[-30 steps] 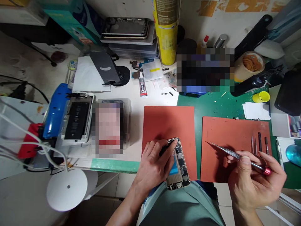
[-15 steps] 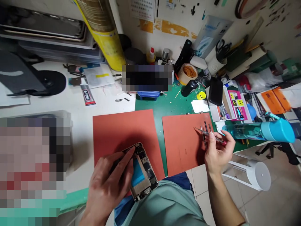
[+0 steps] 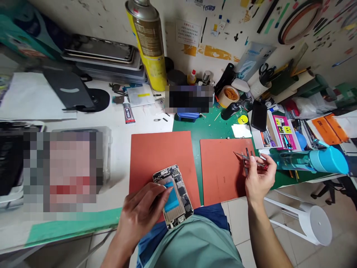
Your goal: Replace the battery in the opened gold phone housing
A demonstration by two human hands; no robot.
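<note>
Well, opened phone (image 3: pixel 177 210) lies on left mat (image 3: pixel 156 149), near end jutting past mat's edge. Looks light, stiff; edges likely slippery, bare board (image 3: pixel 182 191) fragile. Best held by long sides, off blue patch (image 3: pixel 172 201). Left hand (image 3: pixel 143 208) over its left side; can't tell whether fingertips pinch anything. Right hand (image 3: pixel 259 178) clamped round screwdriver (image 3: pixel 243 156), above right mat (image 3: pixel 216 171).

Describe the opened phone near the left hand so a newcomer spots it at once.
Find the left reddish mat, which has a twin mat on its right. Slanted across its near edge is the opened phone, with the fingers of the left hand over it. A bright blue patch beside bare circuitry sets it apart from the dark phone stacked at the back.
</note>
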